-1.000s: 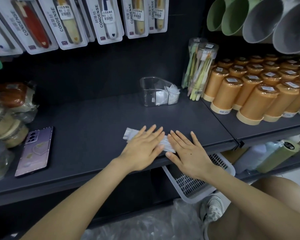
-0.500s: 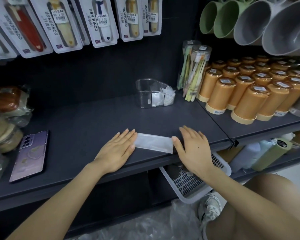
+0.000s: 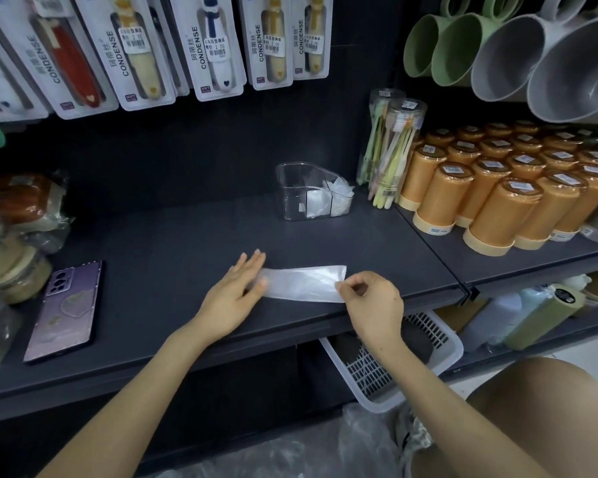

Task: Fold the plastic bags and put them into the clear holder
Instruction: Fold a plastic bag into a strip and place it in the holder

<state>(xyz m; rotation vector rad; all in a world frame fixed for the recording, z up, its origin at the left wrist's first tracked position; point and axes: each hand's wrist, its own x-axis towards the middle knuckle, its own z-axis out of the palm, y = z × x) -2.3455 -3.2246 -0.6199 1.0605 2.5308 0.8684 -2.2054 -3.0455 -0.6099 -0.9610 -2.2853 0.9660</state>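
A translucent plastic bag point(image 3: 302, 283), folded into a long flat strip, lies near the front edge of the dark shelf point(image 3: 173, 257). My left hand point(image 3: 237, 293) rests flat with fingers apart, pressing the strip's left end. My right hand point(image 3: 370, 300) pinches the strip's right end between thumb and fingers. The clear holder point(image 3: 296, 193) stands further back on the shelf, apart from both hands, with a few folded white bags in its right compartments.
A purple phone point(image 3: 64, 305) lies at the left. Wrapped goods point(image 3: 14, 232) crowd the far left. Toothbrush tubes point(image 3: 390, 150) and orange canisters point(image 3: 497, 191) stand right of the holder. A white basket point(image 3: 408, 360) juts out below the shelf. Packaged items hang above.
The hands slid apart along the strip, uncovering it. My right hand then curled from flat into a pinch on the strip's right end; my left stays flat on the left end.
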